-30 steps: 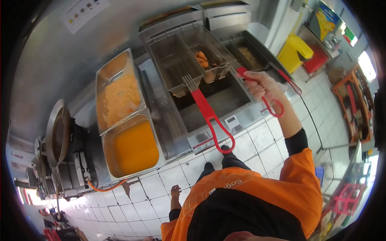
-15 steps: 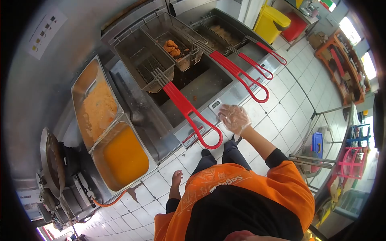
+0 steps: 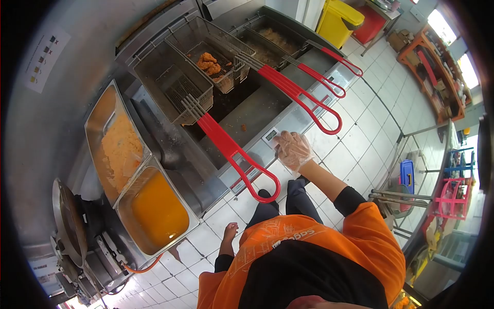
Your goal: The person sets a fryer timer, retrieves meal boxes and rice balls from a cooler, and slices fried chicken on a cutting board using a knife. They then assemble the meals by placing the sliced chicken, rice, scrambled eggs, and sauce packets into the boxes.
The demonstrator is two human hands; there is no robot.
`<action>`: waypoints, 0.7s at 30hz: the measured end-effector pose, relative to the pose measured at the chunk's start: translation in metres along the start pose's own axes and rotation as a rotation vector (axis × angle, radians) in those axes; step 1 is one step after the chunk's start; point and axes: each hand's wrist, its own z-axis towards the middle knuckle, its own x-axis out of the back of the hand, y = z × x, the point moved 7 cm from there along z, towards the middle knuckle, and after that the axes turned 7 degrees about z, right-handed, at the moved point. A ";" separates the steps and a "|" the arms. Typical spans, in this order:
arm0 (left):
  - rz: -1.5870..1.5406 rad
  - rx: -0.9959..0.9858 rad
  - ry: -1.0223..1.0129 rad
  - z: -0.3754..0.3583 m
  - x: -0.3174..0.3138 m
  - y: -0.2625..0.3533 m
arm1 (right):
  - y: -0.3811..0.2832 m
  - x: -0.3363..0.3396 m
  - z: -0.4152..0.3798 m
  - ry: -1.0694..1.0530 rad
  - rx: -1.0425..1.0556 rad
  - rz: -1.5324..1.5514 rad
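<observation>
Clear plastic is covering the right hand (image 3: 294, 151), fingers half-open beside the display (image 3: 270, 135), gripping nothing visible. The left hand (image 3: 230, 231) is hanging loosely half-open, seemingly empty. Fried pieces (image 3: 208, 64) are resting inside a wire basket (image 3: 226, 85), presumably for draining.

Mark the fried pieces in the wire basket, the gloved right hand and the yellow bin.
Fried pieces (image 3: 207, 66): head view, middle of the clump.
Gloved right hand (image 3: 293, 150): head view, back of the hand.
Yellow bin (image 3: 334, 28): head view, body below the lid.
</observation>
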 end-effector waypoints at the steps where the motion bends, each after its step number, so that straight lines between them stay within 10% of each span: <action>1: 0.005 0.011 0.002 -0.001 -0.001 0.000 | 0.005 -0.007 0.000 -0.011 -0.020 0.007; 21: -0.094 -0.117 0.068 0.012 0.000 0.003 | -0.003 0.009 -0.003 0.132 0.049 0.017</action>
